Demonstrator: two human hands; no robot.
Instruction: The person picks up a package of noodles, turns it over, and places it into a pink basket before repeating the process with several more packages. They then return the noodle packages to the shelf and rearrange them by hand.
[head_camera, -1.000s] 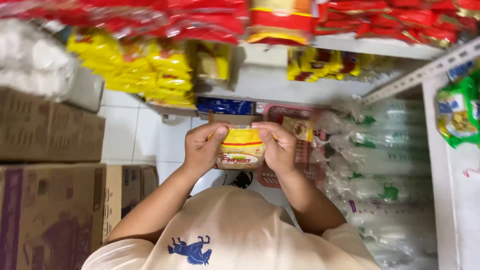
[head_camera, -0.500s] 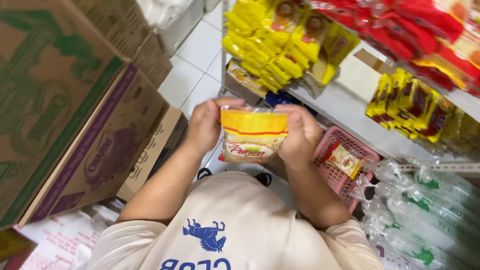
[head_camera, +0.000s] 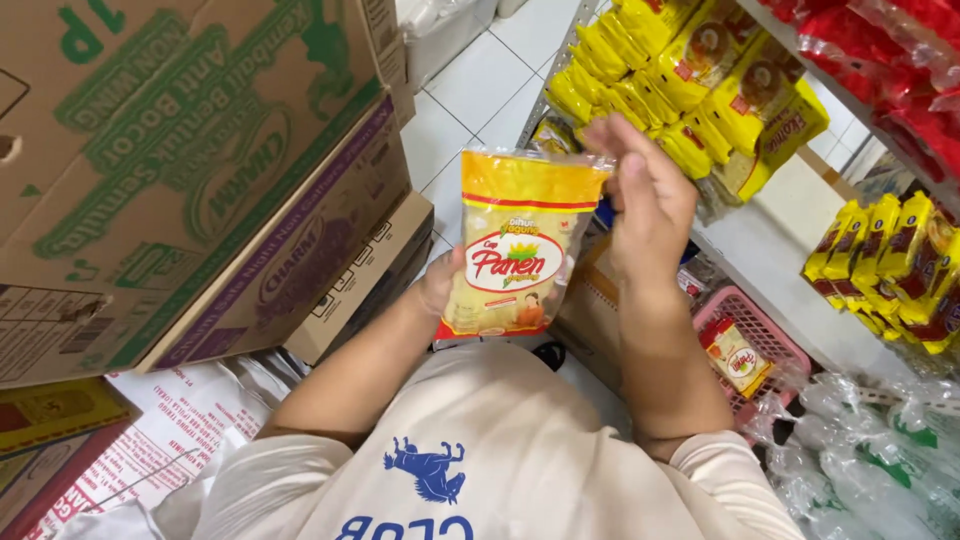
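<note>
Here both hands (head_camera: 640, 200) hold a yellow packet (head_camera: 515, 245) near the pink basket (head_camera: 765, 335).

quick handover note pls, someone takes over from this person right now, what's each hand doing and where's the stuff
Left hand: holds the lower left edge of the yellow packet, mostly hidden behind it.
Right hand: fingers at the packet's top right corner.
The packet is upright at chest height, off the shelf.
More yellow packets sit stacked on the shelf to the right; one small packet lies in the pink basket below. Cardboard boxes are stacked on the left.
Done: packet in hand. Not yet set down anywhere.
</note>
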